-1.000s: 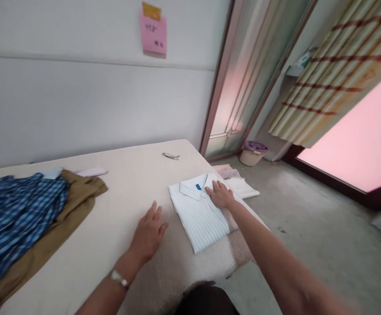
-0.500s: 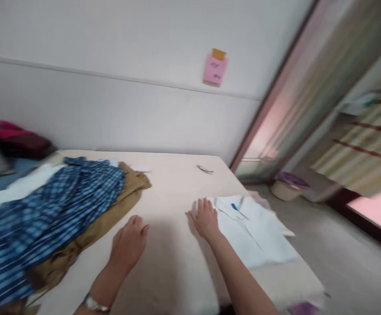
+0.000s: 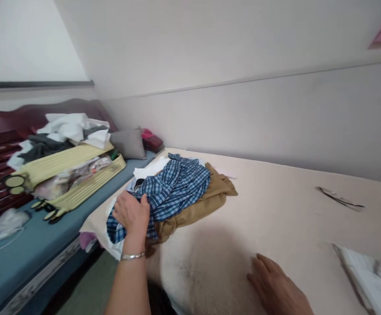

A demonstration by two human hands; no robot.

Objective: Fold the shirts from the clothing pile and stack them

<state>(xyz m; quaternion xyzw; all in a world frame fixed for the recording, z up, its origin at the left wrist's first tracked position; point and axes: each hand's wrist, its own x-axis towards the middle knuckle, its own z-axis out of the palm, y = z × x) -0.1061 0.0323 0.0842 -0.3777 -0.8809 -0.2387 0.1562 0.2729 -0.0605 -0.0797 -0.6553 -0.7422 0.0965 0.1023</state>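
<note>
Left arm: stretched forward from below, silver metal bangle (image 3: 133, 256) at the wrist; left hand (image 3: 131, 213) angled downward, thumb raised.
Left grip: at the near end of the crumpled blue checked cloth garment (image 3: 174, 186) (whether the fingers pinch it, I cannot tell).
Right hand (image 3: 276, 284): low by the broad cream desk (image 3: 276, 214), fingers extended, grip released.
Checked garment: on the desk's left part, partly over a brown cloth garment (image 3: 195, 211).

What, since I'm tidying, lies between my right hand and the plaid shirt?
Bare tabletop, then the brown garment bordering the plaid shirt, in the head view.
</note>
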